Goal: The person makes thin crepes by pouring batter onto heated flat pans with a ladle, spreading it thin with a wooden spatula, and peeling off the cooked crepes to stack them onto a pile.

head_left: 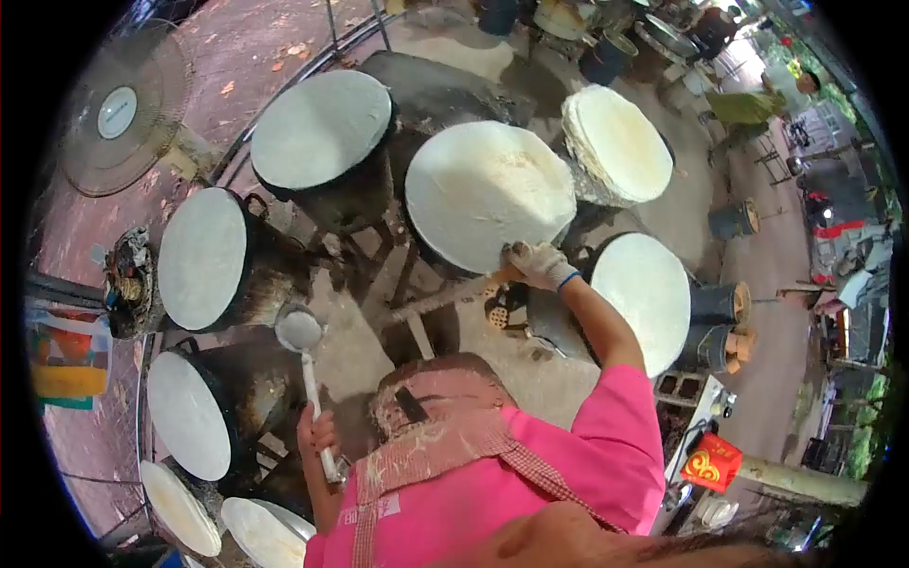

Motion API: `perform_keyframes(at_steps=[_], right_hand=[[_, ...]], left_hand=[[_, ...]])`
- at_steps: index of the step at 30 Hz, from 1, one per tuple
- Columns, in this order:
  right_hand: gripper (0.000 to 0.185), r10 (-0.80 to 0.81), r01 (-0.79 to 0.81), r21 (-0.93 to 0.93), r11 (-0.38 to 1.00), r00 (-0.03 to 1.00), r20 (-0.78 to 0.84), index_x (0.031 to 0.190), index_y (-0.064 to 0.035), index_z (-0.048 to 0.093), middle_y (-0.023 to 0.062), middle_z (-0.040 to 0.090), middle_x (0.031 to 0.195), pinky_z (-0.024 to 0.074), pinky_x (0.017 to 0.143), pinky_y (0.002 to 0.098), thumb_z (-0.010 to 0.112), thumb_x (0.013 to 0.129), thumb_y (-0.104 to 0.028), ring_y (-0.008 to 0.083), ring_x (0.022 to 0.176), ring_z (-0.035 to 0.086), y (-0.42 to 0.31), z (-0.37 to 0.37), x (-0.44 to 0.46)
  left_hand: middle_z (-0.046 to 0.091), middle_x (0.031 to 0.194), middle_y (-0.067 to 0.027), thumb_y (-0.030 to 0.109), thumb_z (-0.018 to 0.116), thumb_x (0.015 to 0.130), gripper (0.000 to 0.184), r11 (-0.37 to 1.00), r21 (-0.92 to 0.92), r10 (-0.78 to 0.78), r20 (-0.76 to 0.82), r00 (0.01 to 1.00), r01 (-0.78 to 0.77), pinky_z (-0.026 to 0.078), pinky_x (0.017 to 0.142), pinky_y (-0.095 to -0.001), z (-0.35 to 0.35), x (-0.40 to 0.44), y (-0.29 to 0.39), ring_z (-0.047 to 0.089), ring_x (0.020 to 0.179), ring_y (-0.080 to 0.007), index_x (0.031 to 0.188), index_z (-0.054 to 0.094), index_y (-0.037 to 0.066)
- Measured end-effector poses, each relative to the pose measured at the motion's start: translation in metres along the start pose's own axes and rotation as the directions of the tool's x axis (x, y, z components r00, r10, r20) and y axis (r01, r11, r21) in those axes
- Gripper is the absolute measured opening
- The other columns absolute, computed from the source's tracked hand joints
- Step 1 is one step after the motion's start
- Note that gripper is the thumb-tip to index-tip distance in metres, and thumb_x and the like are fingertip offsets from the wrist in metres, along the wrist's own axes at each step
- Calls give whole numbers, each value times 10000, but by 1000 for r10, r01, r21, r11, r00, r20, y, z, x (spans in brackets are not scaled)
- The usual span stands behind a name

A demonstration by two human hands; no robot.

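Observation:
My left hand (322, 437) is closed around the pale handle of a ladle (300, 331), whose round bowl looks white inside. In a white knit glove, my right hand (540, 265) is closed on a long wooden stick (440, 301) that slants down to the left. That hand is at the near edge of a large round white-topped pot (483, 194); whether it touches the rim I cannot tell. The pot's white surface bulges and has a yellowish rough patch. I wear a checked apron (431, 454) smeared with white.
Several white-topped dark pots surround me, including ones at the upper left (322, 128), left (202, 260) and right (641, 303). A fan (118, 112) stands at far left. At right are a red box (712, 462) and a post (800, 480). Another person (748, 106) is at upper right.

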State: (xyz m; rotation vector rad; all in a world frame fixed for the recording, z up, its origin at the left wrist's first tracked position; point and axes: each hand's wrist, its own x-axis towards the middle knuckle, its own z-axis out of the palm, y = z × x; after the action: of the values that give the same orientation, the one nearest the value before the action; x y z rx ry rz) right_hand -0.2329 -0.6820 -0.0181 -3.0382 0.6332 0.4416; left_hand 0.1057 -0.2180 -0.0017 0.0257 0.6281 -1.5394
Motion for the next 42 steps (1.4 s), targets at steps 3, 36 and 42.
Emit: perform_keyframes(at_steps=[3, 36, 42], right_hand=[[322, -75, 83, -66, 994, 990, 118, 1021, -89, 557, 137, 561, 1003, 492, 645, 431, 572, 766, -284, 323, 750, 613, 6, -12, 13], [257, 966, 249, 968, -43, -236, 103, 652, -7, 528, 80, 501, 493, 353, 346, 304, 635, 740, -224, 163, 383, 472, 398, -67, -69], [240, 690, 477, 804, -355, -447, 569, 749, 73, 562, 119, 557, 593, 376, 371, 346, 631, 741, -157, 193, 441, 521, 380, 73, -80]], left_hand=[[322, 591, -24, 323, 310, 976, 413, 992, 67, 105, 5, 995, -105, 333, 359, -244, 3, -15, -12, 316, 408, -102, 1371, 315, 201], [377, 569, 9, 323, 411, 947, 263, 985, -89, 125, -217, 968, -147, 278, 342, -237, 20, 132, -77, 285, 389, -83, 962, 544, 96], [282, 495, 60, 488, 488, 873, 419, 979, 187, -3, -382, 924, 81, 246, 409, -254, 3, 123, -39, 264, 400, -76, 603, 341, 203]])
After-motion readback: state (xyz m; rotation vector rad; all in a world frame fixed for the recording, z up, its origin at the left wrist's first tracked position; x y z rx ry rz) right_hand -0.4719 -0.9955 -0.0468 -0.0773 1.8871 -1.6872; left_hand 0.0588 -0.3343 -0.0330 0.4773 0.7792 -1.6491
